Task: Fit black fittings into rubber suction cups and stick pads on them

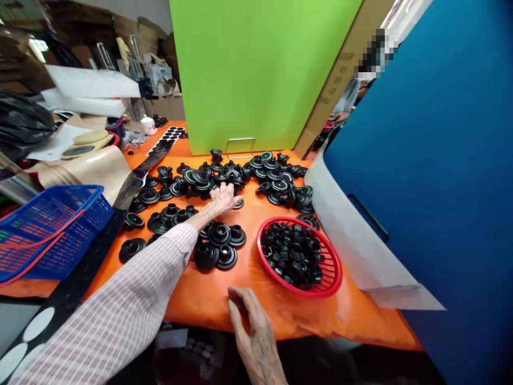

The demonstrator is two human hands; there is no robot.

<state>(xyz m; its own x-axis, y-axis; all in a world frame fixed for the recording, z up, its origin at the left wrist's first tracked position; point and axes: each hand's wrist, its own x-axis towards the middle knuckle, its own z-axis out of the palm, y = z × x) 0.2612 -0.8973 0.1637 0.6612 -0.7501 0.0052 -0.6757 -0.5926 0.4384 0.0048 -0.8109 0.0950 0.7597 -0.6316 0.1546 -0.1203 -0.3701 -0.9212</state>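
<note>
My left hand (223, 198) reaches forward to the near edge of a pile of black stepped discs with short hollow stems (198, 176). Its fingers are curled over one black stepped disc (239, 203), whose rim shows beside the thumb. The fingertips are partly hidden. Closer to me, my right hand (254, 326) hovers by the table's front edge, fingers bent and thumb apart, with nothing visible in it. Under and beside my left forearm sit more discs, among them a stem-up disc (219, 233). A red basket (340, 272) right of my hands holds many small black ring-like parts (295, 255).
Orange sheeting (244, 270) covers the table. A green board (260, 69) stands at the back, and a blue panel (433, 160) with white sheeting (348, 230) borders the right. A blue basket (76, 235) is at left. Another person (348, 101) is partly visible behind.
</note>
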